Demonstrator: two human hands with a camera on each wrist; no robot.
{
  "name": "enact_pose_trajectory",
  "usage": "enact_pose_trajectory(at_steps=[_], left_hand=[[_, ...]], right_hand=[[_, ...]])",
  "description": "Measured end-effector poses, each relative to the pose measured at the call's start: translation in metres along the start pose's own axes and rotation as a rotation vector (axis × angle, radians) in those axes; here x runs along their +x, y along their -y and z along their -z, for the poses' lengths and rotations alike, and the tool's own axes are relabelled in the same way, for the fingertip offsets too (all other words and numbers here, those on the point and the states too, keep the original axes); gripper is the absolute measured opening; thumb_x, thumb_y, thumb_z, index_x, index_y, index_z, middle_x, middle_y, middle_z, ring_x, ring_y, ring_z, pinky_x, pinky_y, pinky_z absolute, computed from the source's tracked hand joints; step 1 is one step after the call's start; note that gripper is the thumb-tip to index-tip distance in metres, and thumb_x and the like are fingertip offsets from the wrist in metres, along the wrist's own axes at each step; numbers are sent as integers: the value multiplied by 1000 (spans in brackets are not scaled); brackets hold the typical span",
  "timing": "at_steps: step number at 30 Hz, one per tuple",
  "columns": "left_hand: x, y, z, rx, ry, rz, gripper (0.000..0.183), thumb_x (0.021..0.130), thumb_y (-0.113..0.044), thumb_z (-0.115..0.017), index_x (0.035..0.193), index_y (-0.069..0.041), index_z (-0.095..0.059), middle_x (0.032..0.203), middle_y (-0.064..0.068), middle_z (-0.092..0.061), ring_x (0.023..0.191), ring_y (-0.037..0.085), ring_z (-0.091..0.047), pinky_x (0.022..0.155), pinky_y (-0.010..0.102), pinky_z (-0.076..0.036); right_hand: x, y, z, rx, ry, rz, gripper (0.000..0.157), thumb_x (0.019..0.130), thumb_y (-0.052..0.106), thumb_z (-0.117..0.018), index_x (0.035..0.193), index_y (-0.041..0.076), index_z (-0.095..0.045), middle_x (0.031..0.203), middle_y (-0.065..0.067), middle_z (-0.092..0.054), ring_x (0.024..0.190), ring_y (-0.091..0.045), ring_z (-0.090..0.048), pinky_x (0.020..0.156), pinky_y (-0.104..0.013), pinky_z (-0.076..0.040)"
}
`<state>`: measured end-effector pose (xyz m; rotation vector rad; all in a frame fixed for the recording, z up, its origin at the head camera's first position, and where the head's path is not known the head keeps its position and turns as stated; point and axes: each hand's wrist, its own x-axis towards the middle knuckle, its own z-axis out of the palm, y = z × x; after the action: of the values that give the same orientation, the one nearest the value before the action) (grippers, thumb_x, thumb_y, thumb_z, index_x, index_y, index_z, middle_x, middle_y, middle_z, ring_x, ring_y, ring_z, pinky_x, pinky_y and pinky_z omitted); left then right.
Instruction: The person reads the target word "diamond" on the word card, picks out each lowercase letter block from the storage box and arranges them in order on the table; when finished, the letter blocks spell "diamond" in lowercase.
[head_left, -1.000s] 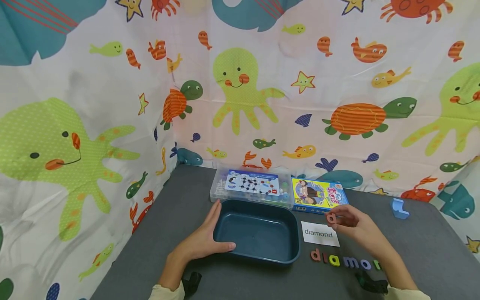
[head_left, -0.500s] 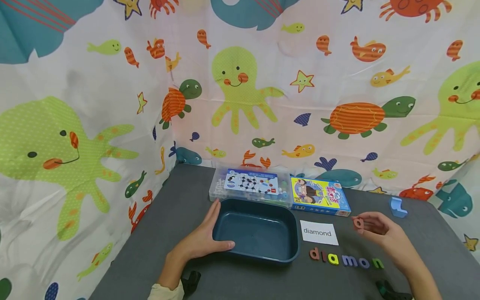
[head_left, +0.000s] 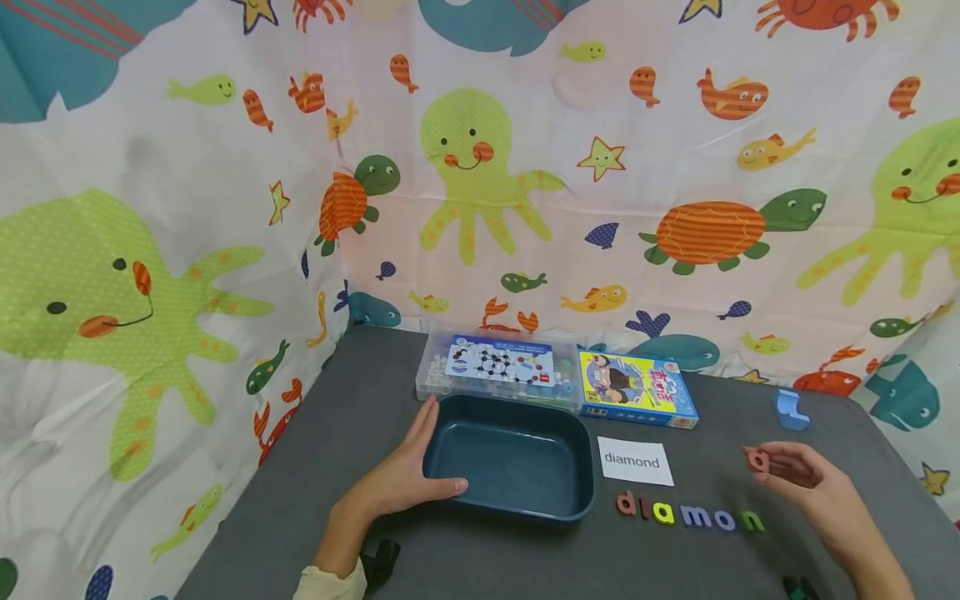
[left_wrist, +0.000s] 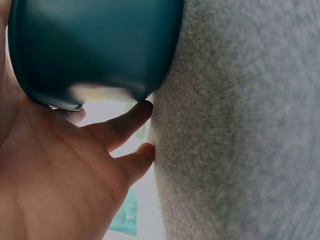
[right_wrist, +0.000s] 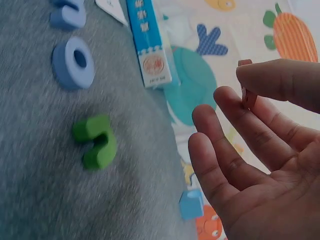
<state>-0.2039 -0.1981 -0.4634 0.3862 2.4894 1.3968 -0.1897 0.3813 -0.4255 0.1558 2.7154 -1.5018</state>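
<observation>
My left hand (head_left: 408, 475) lies against the left end of a dark teal plastic basin (head_left: 517, 510), thumb on its front rim and fingers straight along its side. In the left wrist view, fingers (left_wrist: 131, 165) meet the table beside the basin wall. My right hand (head_left: 817, 492) pinches a reddish letter that looks like an "a" (head_left: 758, 461) above the table's right side; the right wrist view shows it edge-on between thumb and fingertips. Below a white card reading "diamond" (head_left: 635, 462) lie coloured letters spelling "diamon", ending with a green n (head_left: 752, 521).
Behind the basin stands a clear plastic case (head_left: 501, 367) with a printed label. Right of it is a yellow and blue box (head_left: 637, 389). A light blue block (head_left: 791, 410) sits near the table's back right. A sea-animal-print cloth (head_left: 525, 208) hangs around the grey table.
My right hand has moved to the right and slightly nearer with the reddish letter, uncovering the green n. The left hand and basin have stayed put.
</observation>
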Motion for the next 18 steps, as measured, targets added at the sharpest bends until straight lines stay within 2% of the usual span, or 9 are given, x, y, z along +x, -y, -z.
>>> enact_pose_trajectory(at_steps=[2, 5, 10, 14, 18], left_hand=[[0, -1, 0, 2, -3, 0, 127, 87, -58, -82, 174, -22, 3, 179, -2, 14, 163, 38, -6, 118, 75, -23], [0, -1, 0, 7, -5, 1, 127, 87, -58, -82, 174, -21, 3, 179, -1, 13, 163, 39, -7, 117, 75, -23], [0, -1, 0, 10, -6, 0, 126, 87, -59, -81, 174, -21, 2, 179, -1, 13, 163, 38, -7, 118, 75, -23], [1, 1, 0, 14, -8, -6, 125, 88, -59, -80, 174, -20, 2, 179, -2, 13, 163, 37, -6, 118, 75, -23], [1, 1, 0, 21, -12, -4, 125, 88, -59, -80, 174, -19, 2, 179, -2, 13, 163, 38, -6, 118, 75, -23]], right_hand=[[0, -5, 4, -8, 4, -30, 60, 105, 31, -74, 143, -8, -49, 109, 24, -71, 94, 8, -64, 76, -22, -57], [0, -13, 9, -30, 7, -74, 62, 105, 32, -74, 144, -9, -48, 111, 18, -73, 92, 9, -63, 75, -21, -56], [-3, -31, 14, -77, 19, -153, 62, 106, 31, -72, 144, -11, -46, 120, -8, -76, 90, 6, -63, 74, -23, -57], [-6, -46, 14, -133, 35, -195, 64, 105, 30, -73, 142, -13, -45, 122, -20, -72, 91, -4, -66, 72, -25, -56], [-8, -58, 15, -175, 41, -209, 62, 103, 25, -75, 139, -17, -47, 118, -22, -70, 91, -13, -66, 70, -24, -55]])
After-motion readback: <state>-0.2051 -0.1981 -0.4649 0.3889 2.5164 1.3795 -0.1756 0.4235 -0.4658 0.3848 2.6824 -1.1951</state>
